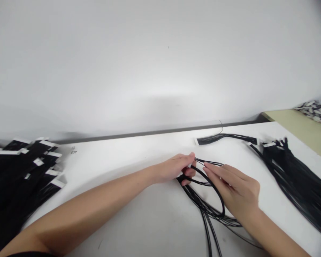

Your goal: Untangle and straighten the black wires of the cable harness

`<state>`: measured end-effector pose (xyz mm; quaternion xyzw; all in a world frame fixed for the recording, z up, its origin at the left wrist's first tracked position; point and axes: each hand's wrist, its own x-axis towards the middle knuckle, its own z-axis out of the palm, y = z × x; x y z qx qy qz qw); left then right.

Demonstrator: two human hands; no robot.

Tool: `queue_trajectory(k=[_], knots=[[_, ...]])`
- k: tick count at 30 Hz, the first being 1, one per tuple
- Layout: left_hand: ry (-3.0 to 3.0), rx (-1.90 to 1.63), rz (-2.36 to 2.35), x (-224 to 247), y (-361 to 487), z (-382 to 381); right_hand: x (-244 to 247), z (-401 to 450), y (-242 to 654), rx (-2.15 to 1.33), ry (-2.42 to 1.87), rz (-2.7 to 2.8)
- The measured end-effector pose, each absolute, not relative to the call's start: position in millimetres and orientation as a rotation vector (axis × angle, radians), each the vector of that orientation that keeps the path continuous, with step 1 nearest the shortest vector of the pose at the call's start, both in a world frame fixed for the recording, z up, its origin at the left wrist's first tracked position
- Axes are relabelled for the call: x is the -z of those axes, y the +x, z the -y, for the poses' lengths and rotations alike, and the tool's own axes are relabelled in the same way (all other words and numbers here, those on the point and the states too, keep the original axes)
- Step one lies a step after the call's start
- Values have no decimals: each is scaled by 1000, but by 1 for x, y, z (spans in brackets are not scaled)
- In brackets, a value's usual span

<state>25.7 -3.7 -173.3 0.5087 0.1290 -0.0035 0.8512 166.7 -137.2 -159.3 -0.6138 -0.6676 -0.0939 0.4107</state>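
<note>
My left hand is closed around one end of a black cable harness, near the middle of the table. From its fingers the thin black wires loop out and trail down toward the front edge. Thumb and fingertips of my right hand are pinched close to a few thin wires that run from the left hand. The harness end inside the left hand is mostly covered by the fingers. Whether the right fingertips grip one wire or several is too small to tell.
A pile of black cables with white connectors lies at the left. Another cable bundle is at the right. Behind my hands lies a short harness with a white connector. A white wall rises behind the white table.
</note>
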Motion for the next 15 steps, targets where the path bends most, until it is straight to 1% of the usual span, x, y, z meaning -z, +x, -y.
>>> queue_trajectory(k=[12,15], knots=[[1050,35,-302,169,26,5,167,140,169,170,-1522,1715],[959,-34,-338,176,29,4,167,136,169,234,-1550,1683]])
